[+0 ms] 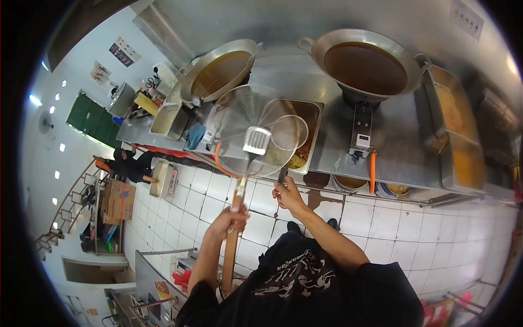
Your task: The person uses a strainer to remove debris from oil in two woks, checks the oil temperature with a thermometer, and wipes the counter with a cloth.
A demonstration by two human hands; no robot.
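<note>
My left hand (226,222) is wrapped round wooden handles, one of a slotted metal spatula (257,140) and one of a large round wire strainer (231,109). The spatula's head lies in front of the strainer's mesh. To its right, my right hand (289,195) grips the dark handle of a smaller round strainer (289,132). Both tools are over a rectangular steel tray (316,122) sunk in the counter, with yellow and reddish food in its near part. Mesh partly covers the tray.
Two big woks of brown oil, left (220,73) and right (365,65), stand on the steel counter (332,158). Food trays (463,147) are at the right. A person in dark clothes (136,165) is at the far left, beside cardboard boxes (119,201).
</note>
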